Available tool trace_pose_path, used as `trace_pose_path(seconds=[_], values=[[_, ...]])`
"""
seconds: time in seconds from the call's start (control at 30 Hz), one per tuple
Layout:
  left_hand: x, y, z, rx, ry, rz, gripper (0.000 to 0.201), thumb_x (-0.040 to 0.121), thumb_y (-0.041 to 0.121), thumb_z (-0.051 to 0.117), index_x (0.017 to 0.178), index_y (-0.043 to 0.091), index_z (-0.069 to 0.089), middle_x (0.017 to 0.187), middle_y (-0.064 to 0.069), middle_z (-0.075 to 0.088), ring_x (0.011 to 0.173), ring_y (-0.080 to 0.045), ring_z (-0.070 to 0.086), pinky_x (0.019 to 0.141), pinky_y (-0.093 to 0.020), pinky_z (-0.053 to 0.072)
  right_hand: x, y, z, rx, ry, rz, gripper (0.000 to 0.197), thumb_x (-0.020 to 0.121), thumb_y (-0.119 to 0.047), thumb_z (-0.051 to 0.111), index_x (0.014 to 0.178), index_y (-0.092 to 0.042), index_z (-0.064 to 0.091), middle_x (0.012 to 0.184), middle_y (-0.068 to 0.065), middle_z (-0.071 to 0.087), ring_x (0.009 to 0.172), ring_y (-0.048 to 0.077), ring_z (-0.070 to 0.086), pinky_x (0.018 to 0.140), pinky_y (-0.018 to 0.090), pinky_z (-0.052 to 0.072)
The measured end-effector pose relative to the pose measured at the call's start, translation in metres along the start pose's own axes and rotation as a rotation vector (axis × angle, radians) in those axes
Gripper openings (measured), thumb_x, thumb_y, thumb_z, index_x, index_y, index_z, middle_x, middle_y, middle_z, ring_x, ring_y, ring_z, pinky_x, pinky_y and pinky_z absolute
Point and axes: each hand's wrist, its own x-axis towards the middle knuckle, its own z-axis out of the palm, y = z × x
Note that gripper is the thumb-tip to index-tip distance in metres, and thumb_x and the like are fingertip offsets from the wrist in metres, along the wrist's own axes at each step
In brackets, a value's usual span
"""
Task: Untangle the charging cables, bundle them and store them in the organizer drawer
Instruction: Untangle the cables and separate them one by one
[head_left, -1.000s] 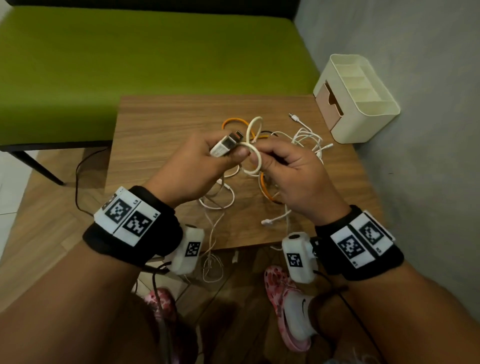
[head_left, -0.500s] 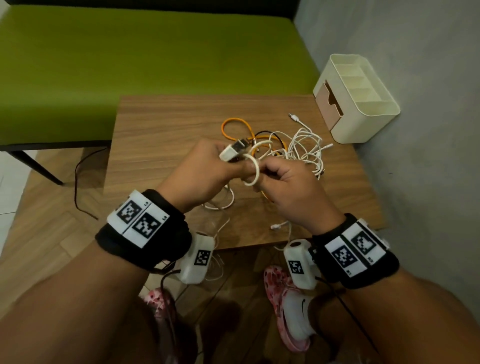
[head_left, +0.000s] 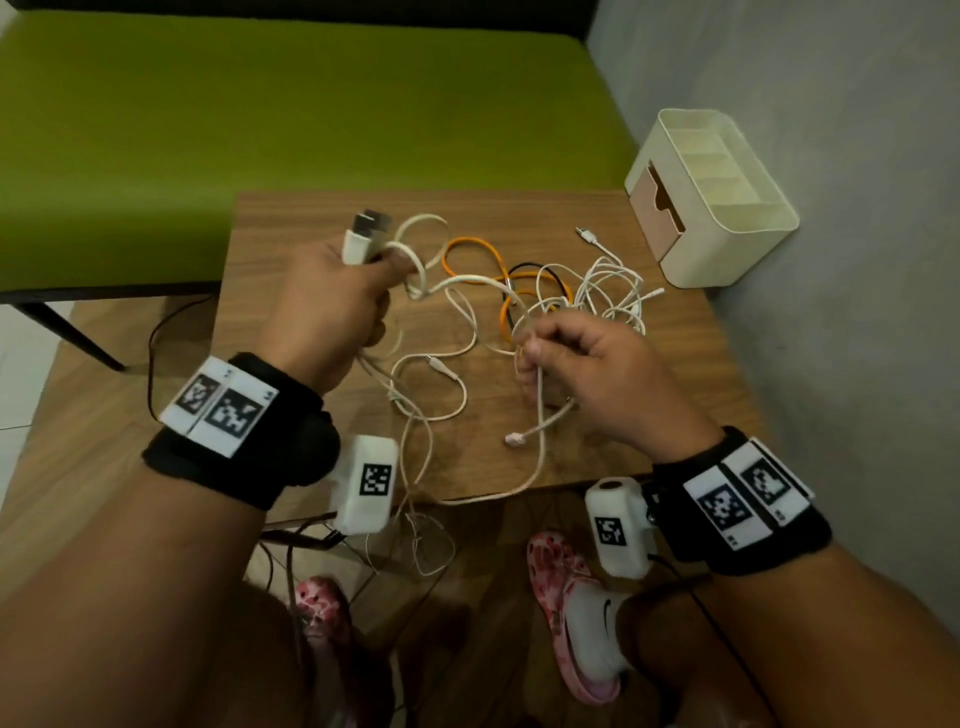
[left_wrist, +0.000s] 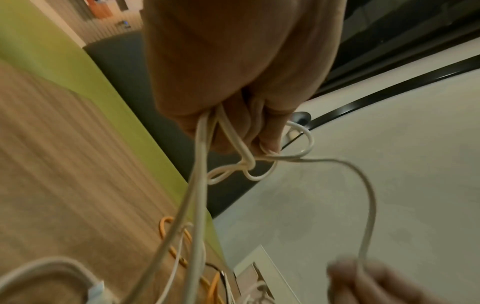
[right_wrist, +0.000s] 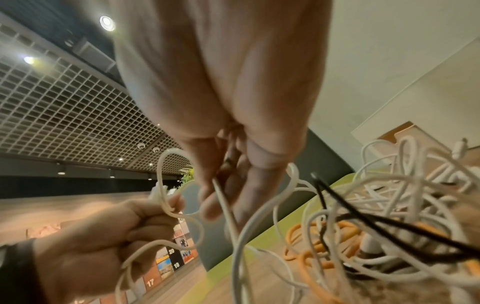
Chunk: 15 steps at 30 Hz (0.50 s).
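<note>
A: We're at step 1, untangling. Our left hand (head_left: 332, 306) grips the cream USB cable (head_left: 467, 283) by its plug end; our right hand (head_left: 587, 364) pinches it nearer the orange, black & white cable tangle (head_left: 571, 291) on the wooden table (head_left: 291, 223).

B: Next we prob. work it free w/o tightening the knot. The cream plastic organizer drawer (head_left: 655, 208) looks shut.

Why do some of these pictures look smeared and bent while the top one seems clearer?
Head view: dim, mostly sharp; the left hand and its white plug are slightly smeared. Left wrist view: the wooden table streaks with blur and the right hand is a soft blob. Right wrist view: wide-angle lens curves the ceiling grid.
</note>
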Motion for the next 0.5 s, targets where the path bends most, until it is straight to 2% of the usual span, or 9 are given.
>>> trace_pose_path(seconds=[0.07, 0.1, 0.17, 0.23, 0.3, 0.37, 0.5], values=[[-0.003, -0.003, 0.007, 0.028, -0.05, -0.02, 0.024, 0.091, 0.013, 0.064, 0.096, -0.01, 0.064, 0.052, 0.001, 0.029, 0.041, -0.011, 0.02, 0.042, -0.02, 0.017, 0.002, -0.003, 0.003, 0.071, 0.161, -0.157, 0.016, 0.093, -0.011, 0.062, 0.1, -0.022, 0.071, 0.095, 0.004, 0.073, 0.091, 0.023, 0.07, 0.084, 0.051, 0.057], [-0.004, -0.003, 0.01, 0.042, -0.069, -0.023, 0.023, 0.091, 0.014, 0.065, 0.092, -0.009, 0.065, 0.05, 0.003, 0.029, 0.041, -0.011, 0.019, 0.042, -0.021, 0.017, 0.003, -0.004, 0.003, 0.083, 0.23, -0.238, 0.017, 0.092, -0.009, 0.062, 0.103, -0.019, 0.071, 0.098, 0.007, 0.072, 0.094, 0.025, 0.069, 0.084, 0.05, 0.056], [-0.007, -0.002, 0.013, 0.062, -0.089, -0.014, 0.017, 0.091, 0.014, 0.065, 0.085, -0.001, 0.068, 0.047, 0.005, 0.029, 0.042, -0.012, 0.019, 0.042, -0.023, 0.016, 0.004, -0.006, 0.002, 0.048, 0.333, -0.368, 0.018, 0.091, -0.002, 0.063, 0.104, -0.012, 0.071, 0.102, 0.009, 0.071, 0.099, 0.022, 0.068, 0.086, 0.042, 0.056], [-0.009, -0.002, 0.015, 0.066, -0.093, -0.009, 0.016, 0.091, 0.014, 0.065, 0.084, 0.001, 0.069, 0.047, 0.004, 0.028, 0.042, -0.012, 0.018, 0.043, -0.023, 0.015, 0.004, -0.007, -0.001, 0.015, 0.396, -0.449, 0.019, 0.09, 0.002, 0.063, 0.105, -0.007, 0.071, 0.104, 0.008, 0.071, 0.108, 0.018, 0.067, 0.093, 0.034, 0.053], [-0.01, -0.002, 0.016, 0.069, -0.096, -0.005, 0.017, 0.091, 0.014, 0.064, 0.087, -0.002, 0.069, 0.049, 0.002, 0.027, 0.043, -0.013, 0.018, 0.044, -0.024, 0.014, 0.005, -0.008, -0.002, 0.005, 0.435, -0.497, 0.02, 0.089, 0.004, 0.064, 0.106, -0.005, 0.071, 0.105, 0.006, 0.071, 0.109, 0.015, 0.066, 0.095, 0.029, 0.05], [-0.011, -0.001, 0.017, 0.075, -0.101, -0.007, 0.019, 0.092, 0.013, 0.063, 0.089, -0.005, 0.068, 0.05, 0.001, 0.026, 0.042, -0.012, 0.018, 0.043, -0.024, 0.014, 0.006, -0.009, -0.003, -0.001, 0.453, -0.519, 0.022, 0.089, 0.006, 0.065, 0.107, -0.005, 0.07, 0.105, 0.007, 0.071, 0.105, 0.015, 0.067, 0.092, 0.028, 0.051], [-0.01, -0.002, 0.019, 0.07, -0.092, -0.003, 0.027, 0.092, 0.014, 0.064, 0.095, -0.012, 0.064, 0.048, 0.003, 0.027, 0.041, -0.012, 0.017, 0.043, -0.023, 0.015, 0.005, -0.008, -0.002, 0.071, 0.437, -0.49, 0.019, 0.09, 0.005, 0.065, 0.107, 0.0, 0.071, 0.102, 0.012, 0.071, 0.097, 0.022, 0.069, 0.082, 0.04, 0.058]])
